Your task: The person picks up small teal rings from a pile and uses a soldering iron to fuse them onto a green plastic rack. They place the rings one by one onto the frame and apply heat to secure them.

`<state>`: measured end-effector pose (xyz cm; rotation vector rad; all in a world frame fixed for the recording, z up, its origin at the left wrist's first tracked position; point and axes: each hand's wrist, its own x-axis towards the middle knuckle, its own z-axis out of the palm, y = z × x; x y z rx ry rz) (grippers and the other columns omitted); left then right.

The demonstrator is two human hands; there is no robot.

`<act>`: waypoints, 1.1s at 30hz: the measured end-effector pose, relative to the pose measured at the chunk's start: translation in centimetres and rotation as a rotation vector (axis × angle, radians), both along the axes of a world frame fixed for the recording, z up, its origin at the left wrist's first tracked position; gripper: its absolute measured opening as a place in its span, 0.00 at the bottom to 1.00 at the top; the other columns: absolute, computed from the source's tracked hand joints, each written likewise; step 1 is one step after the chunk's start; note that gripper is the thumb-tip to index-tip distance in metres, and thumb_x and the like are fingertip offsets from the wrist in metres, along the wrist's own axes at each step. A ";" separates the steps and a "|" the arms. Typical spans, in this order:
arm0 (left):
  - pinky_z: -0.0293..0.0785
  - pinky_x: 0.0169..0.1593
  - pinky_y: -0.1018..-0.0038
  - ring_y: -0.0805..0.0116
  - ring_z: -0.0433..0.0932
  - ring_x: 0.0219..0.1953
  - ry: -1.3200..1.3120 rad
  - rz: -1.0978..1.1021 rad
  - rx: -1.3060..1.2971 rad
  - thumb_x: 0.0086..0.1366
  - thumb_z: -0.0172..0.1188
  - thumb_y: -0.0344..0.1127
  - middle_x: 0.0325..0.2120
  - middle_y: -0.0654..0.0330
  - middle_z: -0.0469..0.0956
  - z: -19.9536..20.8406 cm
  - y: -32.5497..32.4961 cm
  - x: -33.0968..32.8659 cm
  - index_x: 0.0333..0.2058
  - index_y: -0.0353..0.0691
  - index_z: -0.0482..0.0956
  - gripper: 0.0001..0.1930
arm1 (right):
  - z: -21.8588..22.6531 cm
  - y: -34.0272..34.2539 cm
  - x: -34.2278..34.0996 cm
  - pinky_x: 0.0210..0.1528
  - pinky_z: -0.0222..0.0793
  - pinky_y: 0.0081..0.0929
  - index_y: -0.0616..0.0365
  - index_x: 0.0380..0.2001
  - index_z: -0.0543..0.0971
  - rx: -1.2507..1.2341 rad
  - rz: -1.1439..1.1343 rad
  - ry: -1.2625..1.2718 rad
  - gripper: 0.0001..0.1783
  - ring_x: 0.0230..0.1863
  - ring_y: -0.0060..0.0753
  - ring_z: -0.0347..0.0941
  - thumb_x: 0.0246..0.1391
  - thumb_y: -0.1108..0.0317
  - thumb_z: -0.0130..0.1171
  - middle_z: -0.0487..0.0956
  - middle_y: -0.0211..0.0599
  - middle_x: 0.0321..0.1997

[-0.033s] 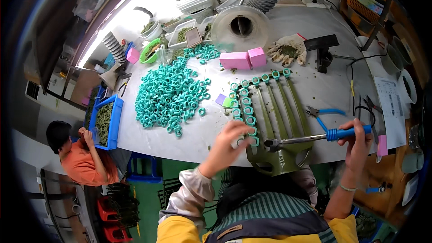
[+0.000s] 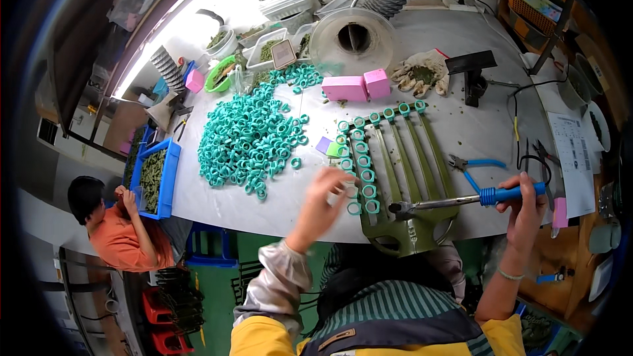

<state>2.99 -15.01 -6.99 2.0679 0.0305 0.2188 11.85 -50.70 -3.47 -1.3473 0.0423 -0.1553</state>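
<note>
My right hand (image 2: 524,206) is wrapped round the blue handle of a blowtorch (image 2: 448,203). Its metal tube points left, and the dark nozzle sits above the lower left part of an olive-green comb-shaped frame (image 2: 414,227) with several long bars. I see no flame. Teal rings (image 2: 367,176) stand in rows along the frame's left bars and across its far end. Just left of the nearest rings is my left hand (image 2: 320,206), fingers curved and apart, with nothing visible in them. A big heap of loose teal rings (image 2: 250,138) lies farther left on the grey table.
Pink blocks (image 2: 344,88), a stained glove (image 2: 423,72) and a black stand (image 2: 472,78) are beyond the frame. Blue-handled pliers (image 2: 476,163) lie right of it. A clear funnel hood (image 2: 323,43) is at the back. At far left a co-worker in orange (image 2: 128,240) sits by blue bins (image 2: 173,178).
My left hand has drawn back left and slightly away from the rings, uncovering the nearest ones. The blowtorch in my right hand has barely shifted.
</note>
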 end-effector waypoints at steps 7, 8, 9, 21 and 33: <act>0.72 0.51 0.61 0.49 0.75 0.46 -0.072 0.145 0.752 0.55 0.58 0.20 0.44 0.51 0.76 -5.6 12.9 1.9 0.47 0.40 0.78 0.20 | 0.2 -0.1 0.7 0.18 0.71 0.14 0.62 0.24 0.80 -0.019 -0.063 -0.015 0.19 0.14 0.21 0.73 0.60 0.57 0.59 0.82 0.39 0.25; 0.73 0.50 0.61 0.49 0.74 0.46 -0.122 0.152 0.771 0.56 0.57 0.20 0.43 0.52 0.77 -6.1 13.6 1.8 0.47 0.40 0.79 0.19 | 0.5 0.1 0.9 0.19 0.71 0.14 0.61 0.24 0.80 -0.002 -0.063 -0.010 0.19 0.15 0.22 0.73 0.60 0.57 0.59 0.82 0.39 0.26; 0.74 0.49 0.62 0.49 0.75 0.45 -0.138 0.155 0.811 0.57 0.57 0.20 0.43 0.51 0.77 -5.9 13.3 2.0 0.47 0.39 0.79 0.18 | 0.7 0.2 1.3 0.20 0.71 0.14 0.61 0.24 0.80 0.013 -0.065 -0.011 0.19 0.15 0.22 0.74 0.60 0.56 0.60 0.82 0.39 0.26; 0.74 0.41 0.82 0.77 0.78 0.36 0.050 0.197 -0.053 0.64 0.61 0.25 0.44 0.63 0.78 -2.4 10.3 3.9 0.54 0.38 0.78 0.19 | -0.1 2.5 3.4 0.25 0.73 0.16 0.62 0.26 0.81 0.006 -0.107 -0.027 0.19 0.19 0.23 0.76 0.60 0.55 0.60 0.83 0.40 0.29; 0.71 0.54 0.62 0.52 0.74 0.49 -0.242 -0.131 0.483 0.57 0.62 0.23 0.44 0.56 0.80 -1.5 1.4 13.0 0.44 0.38 0.81 0.15 | -4.3 6.9 7.6 0.27 0.75 0.19 0.68 0.30 0.82 0.040 -0.032 -0.090 0.19 0.23 0.24 0.79 0.65 0.61 0.55 0.83 0.37 0.29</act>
